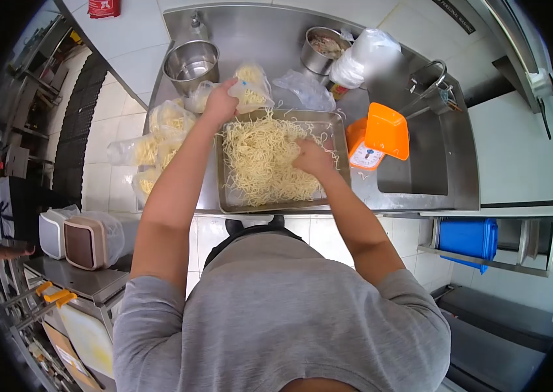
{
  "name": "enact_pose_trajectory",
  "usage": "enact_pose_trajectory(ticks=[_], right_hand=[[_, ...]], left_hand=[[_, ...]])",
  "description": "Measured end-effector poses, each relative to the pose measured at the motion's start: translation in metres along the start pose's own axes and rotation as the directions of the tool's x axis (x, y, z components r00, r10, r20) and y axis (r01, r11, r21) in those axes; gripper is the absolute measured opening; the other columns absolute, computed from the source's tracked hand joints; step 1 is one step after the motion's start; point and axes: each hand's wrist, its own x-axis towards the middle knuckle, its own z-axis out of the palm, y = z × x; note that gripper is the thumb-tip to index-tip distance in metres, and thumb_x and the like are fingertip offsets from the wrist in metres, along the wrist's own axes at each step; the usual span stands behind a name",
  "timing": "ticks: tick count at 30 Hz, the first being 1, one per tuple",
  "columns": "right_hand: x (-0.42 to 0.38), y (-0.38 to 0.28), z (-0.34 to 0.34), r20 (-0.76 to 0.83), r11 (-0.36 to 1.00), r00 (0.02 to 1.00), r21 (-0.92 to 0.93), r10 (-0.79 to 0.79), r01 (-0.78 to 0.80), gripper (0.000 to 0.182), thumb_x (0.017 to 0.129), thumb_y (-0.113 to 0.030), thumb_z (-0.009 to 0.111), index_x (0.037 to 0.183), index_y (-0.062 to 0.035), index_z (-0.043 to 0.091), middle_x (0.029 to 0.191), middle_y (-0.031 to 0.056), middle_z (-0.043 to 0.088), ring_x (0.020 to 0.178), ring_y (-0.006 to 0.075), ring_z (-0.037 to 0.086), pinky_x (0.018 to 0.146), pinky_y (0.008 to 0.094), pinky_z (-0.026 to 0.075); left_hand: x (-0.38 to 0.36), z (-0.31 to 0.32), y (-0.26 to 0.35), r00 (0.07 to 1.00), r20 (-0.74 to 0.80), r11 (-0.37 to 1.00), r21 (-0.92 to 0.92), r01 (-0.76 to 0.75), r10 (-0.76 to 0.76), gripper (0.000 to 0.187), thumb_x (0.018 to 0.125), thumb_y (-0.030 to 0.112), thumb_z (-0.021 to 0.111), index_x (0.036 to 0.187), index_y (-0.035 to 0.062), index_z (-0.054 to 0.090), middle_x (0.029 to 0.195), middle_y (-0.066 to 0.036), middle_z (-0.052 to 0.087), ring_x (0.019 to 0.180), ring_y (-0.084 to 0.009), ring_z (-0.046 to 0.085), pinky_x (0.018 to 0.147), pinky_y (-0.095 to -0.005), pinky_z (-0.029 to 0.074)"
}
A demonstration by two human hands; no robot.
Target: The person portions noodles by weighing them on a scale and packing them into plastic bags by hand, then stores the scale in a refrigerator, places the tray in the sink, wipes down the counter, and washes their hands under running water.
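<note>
Two hands are at work over the steel tray in the middle of the frame, as I see it from the head camera. My right hand is sunk into the heap of yellow noodles that fills the tray, fingers curled down and closed on a clump of strands at the heap's right side. My left hand is just above the tray's upper left corner, pinching the mouth of a clear bag of noodles, which lies right beside it, towards the top of the frame. More filled bags are piled to the left of the tray. On the steel counter, a metal bowl stands at upper left, a metal pot at upper centre, and an orange scale just right of the tray, beside the sink. White floor tiles show beneath, with a blue bin at the right
</note>
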Motion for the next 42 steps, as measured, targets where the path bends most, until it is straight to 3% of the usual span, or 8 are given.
enact_pose_trajectory(ticks=[9, 12, 13, 16, 23, 26, 34, 42], right_hand=[[-0.053, -0.068, -0.113, -0.338, 0.993, 0.94, -0.119, -0.037, -0.004, 0.071, 0.056, -0.031, 0.082, 0.114, 0.0008, 0.057, 0.106, 0.0201, 0.057, 0.096, 0.0349, 0.058, 0.083, 0.0367, 0.047], [-0.057, -0.063, -0.124, -0.498, 0.993, 0.864, 0.038, -0.076, 0.109, 0.077, 0.055, -0.037, 0.085, 0.112, 0.0065, 0.056, 0.108, 0.0191, 0.058, 0.099, 0.0306, 0.059, 0.085, 0.0343, 0.046], [-0.06, -0.065, -0.129, -0.515, 0.993, 0.856, 0.068, -0.051, 0.1, 0.08, 0.056, -0.039, 0.085, 0.112, 0.0084, 0.055, 0.109, 0.0199, 0.058, 0.101, 0.0296, 0.058, 0.086, 0.034, 0.046], [-0.073, -0.089, -0.153, -0.535, 0.981, 0.845, 0.171, 0.016, 0.09, 0.087, 0.056, -0.042, 0.086, 0.114, 0.0134, 0.052, 0.112, 0.0227, 0.058, 0.104, 0.0278, 0.058, 0.089, 0.0337, 0.045], [-0.086, -0.131, -0.193, -0.53, 0.904, 0.848, 0.359, -0.008, 0.232, 0.07, 0.06, -0.024, 0.086, 0.111, 0.012, 0.054, 0.093, 0.0169, 0.066, 0.081, 0.0197, 0.065, 0.072, 0.0281, 0.052], [-0.108, -0.164, -0.217, -0.552, 0.806, 0.833, 0.481, -0.027, 0.345, 0.038, 0.066, -0.002, 0.078, 0.1, 0.0028, 0.06, 0.085, 0.0098, 0.066, 0.072, 0.0152, 0.064, 0.066, 0.0269, 0.052], [-0.131, -0.183, -0.267, -0.656, 0.769, 0.753, 0.452, -0.058, 0.453, 0.042, 0.066, -0.001, 0.075, 0.105, 0.0039, 0.058, 0.09, 0.0107, 0.066, 0.076, 0.0171, 0.065, 0.069, 0.0288, 0.053], [-0.156, -0.18, -0.333, -0.875, 0.811, 0.432, 0.084, -0.217, 0.579, 0.024, 0.073, 0.0, 0.062, 0.096, 0.0046, 0.062, 0.083, 0.0083, 0.065, 0.071, 0.0133, 0.062, 0.064, 0.0245, 0.05]], left_hand=[[0.02, 0.007, 0.003, 0.98, 0.029, 0.965, -0.181, -0.19, 0.198, 0.056, 0.075, -0.005, 0.045, 0.129, 0.0086, 0.052, 0.074, -0.007, 0.061, 0.048, -0.009, 0.052, 0.045, -0.0218, 0.043], [0.042, -0.006, -0.013, 0.993, -0.107, 0.993, -0.101, -0.063, 0.052, 0.055, 0.071, 0.001, 0.053, 0.127, 0.0019, 0.05, 0.096, -0.022, 0.061, 0.072, -0.0243, 0.064, 0.067, -0.0317, 0.051], [0.051, 0.001, -0.029, 0.87, -0.358, 0.915, 0.342, -0.216, 0.339, 0.062, 0.072, 0.011, 0.064, 0.129, -0.0021, 0.043, 0.12, -0.027, 0.049, 0.107, -0.0325, 0.055, 0.091, -0.0353, 0.044], [-0.011, 0.019, 0.008, 0.729, -0.316, 0.795, 0.235, -0.56, 0.607, 0.075, 0.073, 0.024, 0.072, 0.133, -0.001, 0.036, 0.133, -0.027, 0.036, 0.126, -0.0362, 0.037, 0.104, -0.0377, 0.032], [-0.082, 0.084, 0.05, 0.733, 0.59, 0.931, -0.094, -0.354, 0.339, 0.055, 0.082, 0.037, 0.063, 0.119, -0.0018, 0.051, 0.107, -0.02, 0.061, 0.1, -0.0336, 0.058, 0.087, -0.0401, 0.045], [-0.068, 0.097, 0.001, 0.776, 0.487, 0.838, 0.147, -0.526, 0.401, 0.042, 0.084, 0.033, 0.057, 0.099, -0.0056, 0.058, 0.086, -0.021, 0.064, 0.085, -0.0369, 0.061, 0.078, -0.0419, 0.048], [-0.067, 0.081, -0.044, 0.799, 0.587, 0.621, 0.58, -0.527, 0.13, 0.027, 0.078, 0.021, 0.054, 0.092, -0.0009, 0.063, 0.094, -0.019, 0.063, 0.091, -0.0344, 0.06, 0.079, -0.0429, 0.049], [-0.078, 0.095, -0.047, 0.809, 0.565, 0.536, 0.637, -0.553, 0.163, 0.02, 0.075, 0.009, 0.056, 0.093, 0.0031, 0.063, 0.096, -0.018, 0.063, 0.095, -0.033, 0.06, 0.079, -0.0416, 0.049]])
